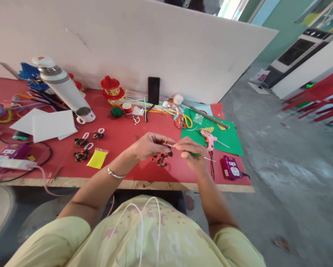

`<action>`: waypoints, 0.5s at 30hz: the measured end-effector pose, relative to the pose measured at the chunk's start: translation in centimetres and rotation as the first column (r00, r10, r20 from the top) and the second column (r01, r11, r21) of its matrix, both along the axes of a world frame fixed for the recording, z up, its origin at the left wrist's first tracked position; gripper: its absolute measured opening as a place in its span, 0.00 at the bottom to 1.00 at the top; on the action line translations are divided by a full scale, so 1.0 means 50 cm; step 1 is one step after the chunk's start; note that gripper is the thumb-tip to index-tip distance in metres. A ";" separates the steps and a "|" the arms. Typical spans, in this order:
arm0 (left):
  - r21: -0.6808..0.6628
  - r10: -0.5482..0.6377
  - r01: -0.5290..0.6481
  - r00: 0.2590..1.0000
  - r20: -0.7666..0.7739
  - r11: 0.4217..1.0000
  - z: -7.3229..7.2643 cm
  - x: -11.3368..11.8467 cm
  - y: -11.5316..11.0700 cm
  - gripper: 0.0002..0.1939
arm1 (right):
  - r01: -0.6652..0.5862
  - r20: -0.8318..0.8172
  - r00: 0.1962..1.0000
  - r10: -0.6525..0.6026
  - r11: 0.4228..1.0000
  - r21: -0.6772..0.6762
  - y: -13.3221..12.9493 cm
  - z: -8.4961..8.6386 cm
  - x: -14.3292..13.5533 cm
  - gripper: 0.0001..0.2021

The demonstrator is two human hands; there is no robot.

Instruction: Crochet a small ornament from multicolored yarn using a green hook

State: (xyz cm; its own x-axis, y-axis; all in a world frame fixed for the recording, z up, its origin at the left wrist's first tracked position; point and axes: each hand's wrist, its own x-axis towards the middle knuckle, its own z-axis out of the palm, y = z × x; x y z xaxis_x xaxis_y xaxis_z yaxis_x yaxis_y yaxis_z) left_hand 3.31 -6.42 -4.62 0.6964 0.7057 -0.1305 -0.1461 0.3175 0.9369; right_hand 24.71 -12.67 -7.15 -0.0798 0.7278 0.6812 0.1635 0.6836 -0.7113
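Note:
Near the front middle of the red table, my left hand (151,146) is closed on a dark piece of yarn work (163,158) with orange and green in it, which hangs below the fingers. My right hand (193,150) is closed around a thin hook with a green handle (195,154). The hook's tip meets the yarn at my left fingertips, and its other metal end sticks out to the right. Three similar dark pieces with white bead loops (81,155) lie left of my left hand, beside a small yellow packet (98,158).
A white flask (63,87) and white cards (53,126) stand or lie at the left. Scissors (187,121), a phone (154,90) and pipe cleaners are at the back. On a green sheet rests a pink glue gun (209,139), near a purple power socket (231,168).

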 end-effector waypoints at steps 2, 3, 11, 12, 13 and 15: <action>-0.079 0.048 -0.043 0.997 0.060 0.996 -0.008 0.015 -0.009 0.23 | 0.124 -0.169 0.977 -0.132 0.990 -0.062 -0.005 -0.037 -0.039 0.15; -0.103 0.073 -0.064 0.994 0.081 0.993 -0.010 0.022 -0.013 0.24 | 0.203 -0.238 0.945 -0.223 0.974 -0.104 -0.007 -0.054 -0.059 0.18; -0.133 0.179 -0.164 0.978 0.108 0.977 -0.006 0.020 -0.019 0.25 | 0.306 -0.149 0.944 -0.295 0.950 0.056 0.007 -0.058 -0.061 0.14; -0.121 0.170 -0.158 0.981 0.092 0.980 -0.004 0.014 -0.016 0.26 | 0.241 -0.076 0.969 -0.234 0.965 0.105 0.010 -0.044 -0.041 0.13; -0.106 0.163 -0.155 0.984 0.077 0.982 -0.002 0.008 -0.014 0.26 | 0.196 -0.010 0.980 -0.196 0.971 0.138 0.012 -0.029 -0.021 0.12; -0.070 0.159 -0.156 0.986 0.054 0.985 -0.001 0.000 -0.009 0.26 | 0.121 0.111 0.984 -0.141 0.979 0.165 0.013 0.000 0.013 0.12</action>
State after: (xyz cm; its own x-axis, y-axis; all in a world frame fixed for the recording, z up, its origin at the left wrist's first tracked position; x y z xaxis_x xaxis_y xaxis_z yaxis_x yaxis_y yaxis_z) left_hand 3.28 -6.89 -4.66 0.5851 0.7985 -0.1417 -0.2535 0.3460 0.9033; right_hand 25.35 -12.01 -7.15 -0.0801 0.6219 0.7790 0.3376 0.7522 -0.5659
